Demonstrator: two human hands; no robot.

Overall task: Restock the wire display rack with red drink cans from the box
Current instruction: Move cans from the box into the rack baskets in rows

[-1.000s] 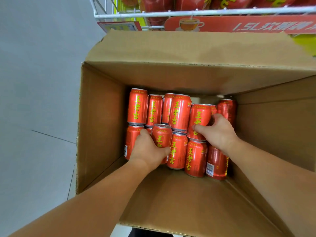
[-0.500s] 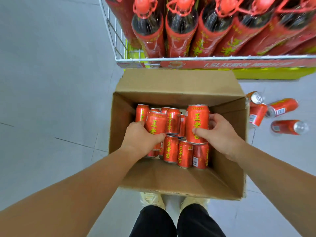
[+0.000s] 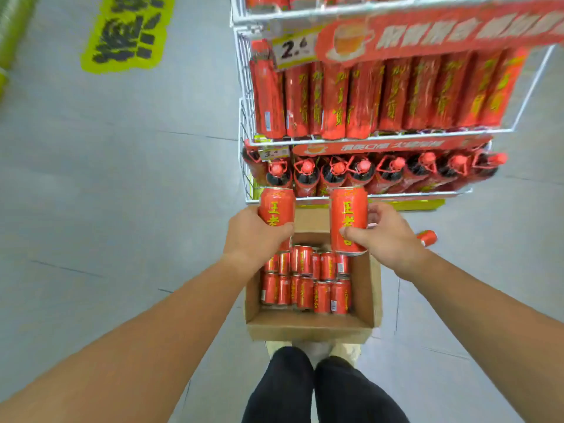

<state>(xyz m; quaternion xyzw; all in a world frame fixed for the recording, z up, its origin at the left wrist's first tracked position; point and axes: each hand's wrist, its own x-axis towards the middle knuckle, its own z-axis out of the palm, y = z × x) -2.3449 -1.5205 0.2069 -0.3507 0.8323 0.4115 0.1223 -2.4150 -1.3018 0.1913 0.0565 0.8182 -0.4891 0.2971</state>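
Note:
My left hand grips a red drink can upright, raised above the cardboard box. My right hand holds a second red can upright beside it, thumb across its front. Both cans hang in front of the lowest shelf of the white wire display rack. Several red cans still stand packed inside the box on the floor.
The rack's lower shelf holds red-capped bottles; the shelf above holds tall red packs. A loose red can lies on the grey floor right of the box. My legs stand just behind the box. A yellow-green floor sticker lies far left.
Both hands have lifted their cans up out of the box, from among the packed cans to the level of the rack's bottom shelf. My view has risen and tilted toward the rack.

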